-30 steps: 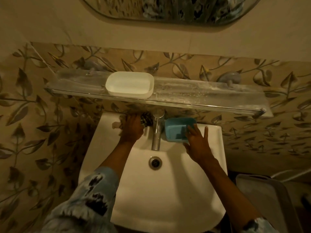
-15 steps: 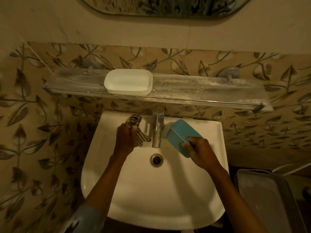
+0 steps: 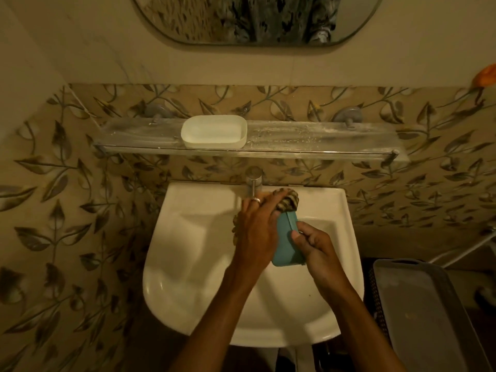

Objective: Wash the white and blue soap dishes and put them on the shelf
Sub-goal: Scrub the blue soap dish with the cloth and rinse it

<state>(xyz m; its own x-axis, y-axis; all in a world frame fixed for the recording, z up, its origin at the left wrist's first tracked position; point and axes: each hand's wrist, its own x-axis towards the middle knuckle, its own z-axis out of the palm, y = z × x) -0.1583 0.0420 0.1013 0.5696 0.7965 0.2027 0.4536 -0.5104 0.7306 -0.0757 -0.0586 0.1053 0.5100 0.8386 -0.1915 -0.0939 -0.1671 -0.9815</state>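
blue soap dish over the sink, half hidden by both hands | right hand fingers clamped on its near edge | left hand fingers pressing a striped cloth on it, tap partly covered | white soap dish up on the shelf

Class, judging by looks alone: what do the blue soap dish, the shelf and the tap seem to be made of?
Blue soap dish: probably plastic, matte, evenly coloured with a moulded rim.
Shelf: likely glass, see-through though streaked, with a metal front rail.
Tap: metal, shiny with bright reflections.
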